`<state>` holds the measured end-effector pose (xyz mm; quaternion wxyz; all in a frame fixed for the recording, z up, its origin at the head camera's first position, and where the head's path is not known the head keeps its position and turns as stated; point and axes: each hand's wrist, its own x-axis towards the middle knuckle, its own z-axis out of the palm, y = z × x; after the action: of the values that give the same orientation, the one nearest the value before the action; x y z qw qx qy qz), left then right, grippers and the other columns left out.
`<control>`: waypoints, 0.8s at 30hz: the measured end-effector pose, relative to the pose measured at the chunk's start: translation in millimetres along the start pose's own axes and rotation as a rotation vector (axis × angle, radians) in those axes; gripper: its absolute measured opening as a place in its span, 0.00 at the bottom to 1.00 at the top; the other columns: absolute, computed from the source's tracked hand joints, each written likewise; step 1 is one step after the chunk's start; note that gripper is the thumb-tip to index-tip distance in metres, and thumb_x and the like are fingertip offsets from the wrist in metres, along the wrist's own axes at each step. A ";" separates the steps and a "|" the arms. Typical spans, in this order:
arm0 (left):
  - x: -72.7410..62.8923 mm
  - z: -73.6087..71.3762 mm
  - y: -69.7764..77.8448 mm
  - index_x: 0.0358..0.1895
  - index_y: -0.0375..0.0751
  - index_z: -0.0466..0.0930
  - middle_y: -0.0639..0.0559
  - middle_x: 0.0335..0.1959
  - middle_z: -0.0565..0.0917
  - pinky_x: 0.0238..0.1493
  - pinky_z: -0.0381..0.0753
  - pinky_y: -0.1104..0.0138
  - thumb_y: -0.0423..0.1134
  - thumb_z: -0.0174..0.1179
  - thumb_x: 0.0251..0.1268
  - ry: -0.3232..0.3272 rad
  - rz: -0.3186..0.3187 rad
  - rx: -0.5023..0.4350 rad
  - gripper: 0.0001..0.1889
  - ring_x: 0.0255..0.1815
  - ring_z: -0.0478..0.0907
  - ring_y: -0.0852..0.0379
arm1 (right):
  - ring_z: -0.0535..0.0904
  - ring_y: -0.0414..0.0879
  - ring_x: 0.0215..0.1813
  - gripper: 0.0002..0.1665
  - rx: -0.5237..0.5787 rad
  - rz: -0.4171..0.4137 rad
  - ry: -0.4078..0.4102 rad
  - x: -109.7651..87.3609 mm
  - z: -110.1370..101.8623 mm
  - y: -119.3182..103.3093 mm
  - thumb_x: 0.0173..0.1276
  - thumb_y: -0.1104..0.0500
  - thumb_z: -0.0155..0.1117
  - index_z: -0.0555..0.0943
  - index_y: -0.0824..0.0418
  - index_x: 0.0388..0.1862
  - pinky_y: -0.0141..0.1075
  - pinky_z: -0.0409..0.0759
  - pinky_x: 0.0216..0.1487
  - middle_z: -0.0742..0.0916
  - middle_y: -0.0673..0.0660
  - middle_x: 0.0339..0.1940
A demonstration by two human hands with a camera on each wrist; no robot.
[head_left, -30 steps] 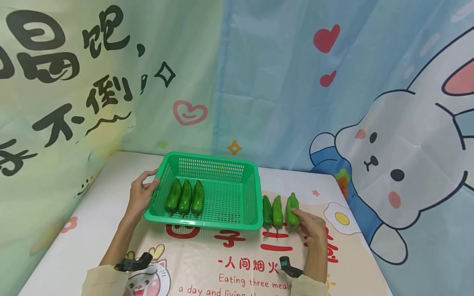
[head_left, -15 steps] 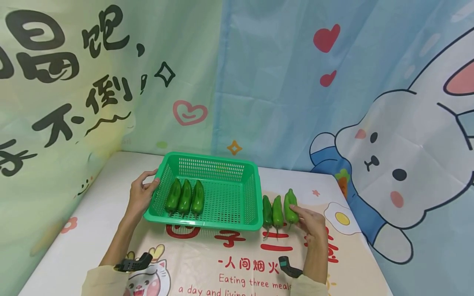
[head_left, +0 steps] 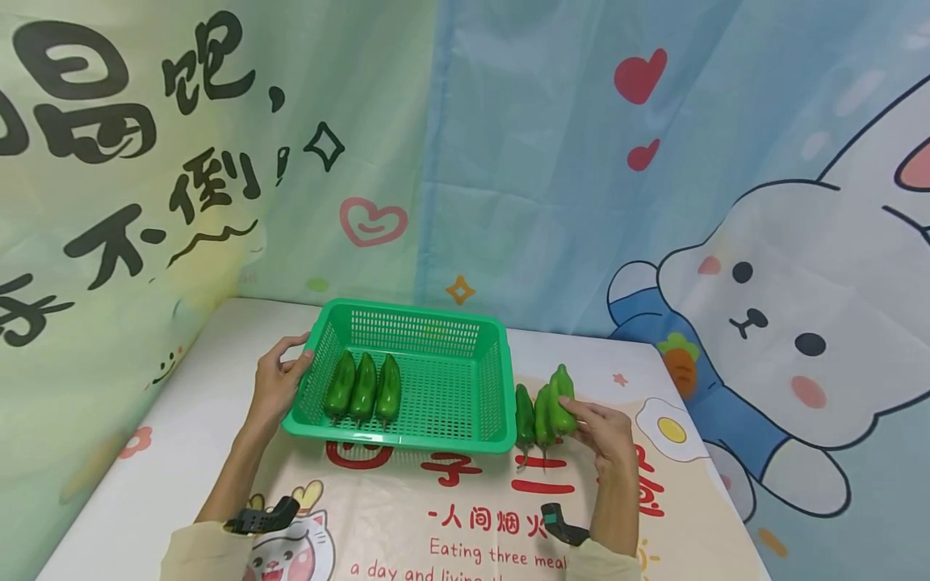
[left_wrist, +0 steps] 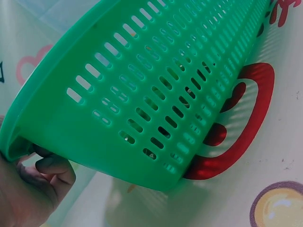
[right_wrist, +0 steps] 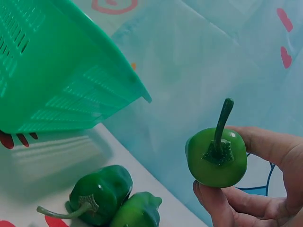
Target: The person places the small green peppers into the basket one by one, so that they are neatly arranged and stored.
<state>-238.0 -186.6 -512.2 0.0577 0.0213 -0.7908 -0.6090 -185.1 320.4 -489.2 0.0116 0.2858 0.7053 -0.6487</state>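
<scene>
My left hand (head_left: 279, 379) grips the left rim of a green plastic basket (head_left: 443, 443), thumb on top and fingers beneath in the left wrist view. Inside, three green peppers (head_left: 364, 389) lie side by side against the left end. Between thumb and fingers my right hand (head_left: 606, 432) pinches another green pepper (right_wrist: 217, 158), its stem toward the wrist camera. That pepper is raised over the table, partly overlapping a lighter pepper (head_left: 542, 415) in the head view. A darker pepper (right_wrist: 97, 194) rests beside the lighter one, close to the basket's right side.
A printed mat (head_left: 465, 492) with red lettering covers much of the white table (head_left: 211, 355). Behind and to both sides hangs a cartoon backdrop (head_left: 508, 202). Both wrists wear black camera mounts (head_left: 265, 516).
The pepper in my right hand has come up off the table and moved left toward the two lying peppers. My left hand and the basket have stayed put.
</scene>
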 end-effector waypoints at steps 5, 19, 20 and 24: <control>0.4 0.2 -1.1 0.81 0.36 0.70 0.26 0.42 0.92 0.27 0.83 0.68 0.43 0.54 0.90 -0.001 0.005 -0.003 0.26 0.24 0.86 0.63 | 0.89 0.39 0.40 0.34 0.003 0.002 -0.009 -2.6 4.5 -3.8 0.66 0.48 0.85 0.88 0.68 0.62 0.31 0.89 0.46 0.91 0.49 0.43; 2.1 0.3 -2.0 0.81 0.36 0.70 0.27 0.42 0.92 0.28 0.84 0.68 0.42 0.54 0.90 0.010 -0.008 -0.013 0.26 0.25 0.87 0.63 | 0.87 0.41 0.43 0.33 -0.011 -0.015 -0.043 -9.2 16.8 -9.7 0.69 0.48 0.83 0.87 0.68 0.63 0.30 0.87 0.47 0.89 0.53 0.51; 2.2 0.4 -2.0 0.81 0.36 0.70 0.27 0.42 0.92 0.28 0.84 0.68 0.42 0.55 0.89 0.010 -0.009 -0.012 0.26 0.25 0.87 0.63 | 0.87 0.41 0.43 0.33 -0.013 -0.018 -0.046 -9.8 17.7 -10.3 0.69 0.48 0.83 0.87 0.68 0.63 0.30 0.87 0.48 0.89 0.53 0.51; 2.5 0.4 -2.1 0.81 0.36 0.70 0.26 0.43 0.92 0.28 0.85 0.68 0.43 0.55 0.89 0.010 -0.010 -0.015 0.26 0.25 0.87 0.63 | 0.87 0.42 0.43 0.33 -0.024 -0.030 -0.055 -11.9 21.0 -11.3 0.69 0.48 0.83 0.87 0.69 0.63 0.32 0.86 0.49 0.89 0.53 0.50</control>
<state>-240.5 -187.0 -514.2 0.0586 0.0278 -0.7856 -0.6153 -187.3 296.5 -477.7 0.0248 0.2571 0.7167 -0.6478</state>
